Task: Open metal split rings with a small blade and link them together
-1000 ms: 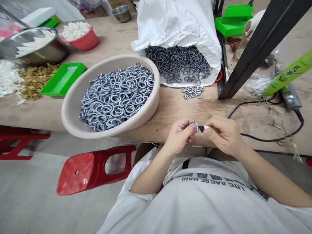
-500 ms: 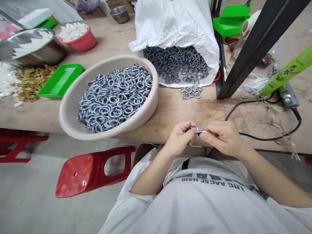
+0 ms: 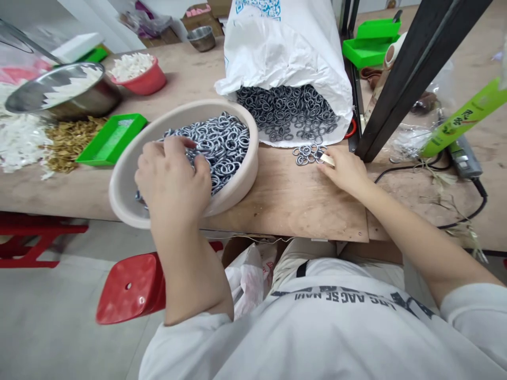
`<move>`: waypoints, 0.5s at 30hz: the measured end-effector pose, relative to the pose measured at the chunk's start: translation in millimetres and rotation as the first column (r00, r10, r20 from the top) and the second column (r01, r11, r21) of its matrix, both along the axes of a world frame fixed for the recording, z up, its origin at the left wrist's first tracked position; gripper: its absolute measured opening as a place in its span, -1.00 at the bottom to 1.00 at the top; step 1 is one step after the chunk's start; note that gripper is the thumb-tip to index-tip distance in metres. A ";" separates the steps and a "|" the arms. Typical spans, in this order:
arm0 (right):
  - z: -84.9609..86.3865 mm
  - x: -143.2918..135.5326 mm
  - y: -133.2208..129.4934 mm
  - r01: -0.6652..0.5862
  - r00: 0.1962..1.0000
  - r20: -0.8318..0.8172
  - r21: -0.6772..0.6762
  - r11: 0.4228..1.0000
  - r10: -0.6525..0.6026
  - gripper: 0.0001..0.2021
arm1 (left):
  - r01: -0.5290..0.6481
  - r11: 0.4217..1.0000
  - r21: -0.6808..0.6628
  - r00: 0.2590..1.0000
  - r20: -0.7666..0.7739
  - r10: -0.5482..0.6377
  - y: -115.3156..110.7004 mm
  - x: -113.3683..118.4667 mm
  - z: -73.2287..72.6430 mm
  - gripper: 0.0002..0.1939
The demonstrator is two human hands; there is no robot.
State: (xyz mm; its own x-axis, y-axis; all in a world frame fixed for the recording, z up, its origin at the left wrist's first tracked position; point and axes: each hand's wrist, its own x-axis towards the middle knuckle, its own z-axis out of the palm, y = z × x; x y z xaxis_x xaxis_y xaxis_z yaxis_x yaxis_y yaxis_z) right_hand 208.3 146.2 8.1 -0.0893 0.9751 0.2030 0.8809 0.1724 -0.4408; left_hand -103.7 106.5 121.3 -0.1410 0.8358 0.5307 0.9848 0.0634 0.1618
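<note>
My left hand (image 3: 172,177) is over the near left part of a beige basin (image 3: 124,203) full of grey rings (image 3: 227,140). Its fingers are apart and curved down, and I make out nothing in it; the fingertips are partly hidden. My right hand (image 3: 344,169) pinches a small flat cream-coloured tool (image 3: 327,160) with a dark end. That end is at the right side of a small loose pile of rings (image 3: 304,154) on the wooden table. Behind the pile, a white sack (image 3: 285,58) lies with its mouth open, showing many darker rings (image 3: 287,108).
A black metal post (image 3: 404,89) rises close to my right hand. A heat-tool-like grey device (image 3: 465,158) with a black cord lies at right. Green trays (image 3: 113,140), a steel bowl (image 3: 83,97) and a red bowl (image 3: 148,79) stand at left. A red stool (image 3: 129,287) is below.
My hands have moved apart from in front of my body. The left went left over the basin; the right went forward to the small ring pile, still pinching the tool. The view shifted slightly.
</note>
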 end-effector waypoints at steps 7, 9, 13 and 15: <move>-4.9 -10.5 30.1 -0.011 0.998 0.056 -0.033 0.999 0.013 -0.71 | 0.320 0.935 0.155 0.937 0.098 -0.337 -14.6 29.5 -27.4 -0.67; -1.4 -8.9 19.9 -0.060 0.986 -0.159 -0.052 0.997 0.051 -0.77 | 0.520 0.841 0.148 0.770 0.346 -0.536 -26.4 59.6 -40.4 -0.79; 8.8 -16.4 -26.0 -0.282 0.664 -0.732 -0.056 0.958 0.153 -0.80 | 0.604 0.791 0.099 0.313 0.883 -0.349 -37.1 113.4 -79.0 -0.70; 10.9 -24.6 -52.4 -0.296 0.524 -0.844 -0.050 0.954 0.118 -0.80 | 0.644 0.756 0.121 0.017 0.985 -0.172 -39.2 130.4 -95.8 -0.63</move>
State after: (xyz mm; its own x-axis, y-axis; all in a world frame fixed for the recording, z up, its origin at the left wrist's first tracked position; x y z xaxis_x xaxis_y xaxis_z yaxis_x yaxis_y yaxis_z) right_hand 183.7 93.8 19.0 -0.1736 0.9756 0.1346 0.0584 0.1467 -0.9875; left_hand 26.6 67.3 25.6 0.1295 0.9912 0.0274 -0.0666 -0.0189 0.9976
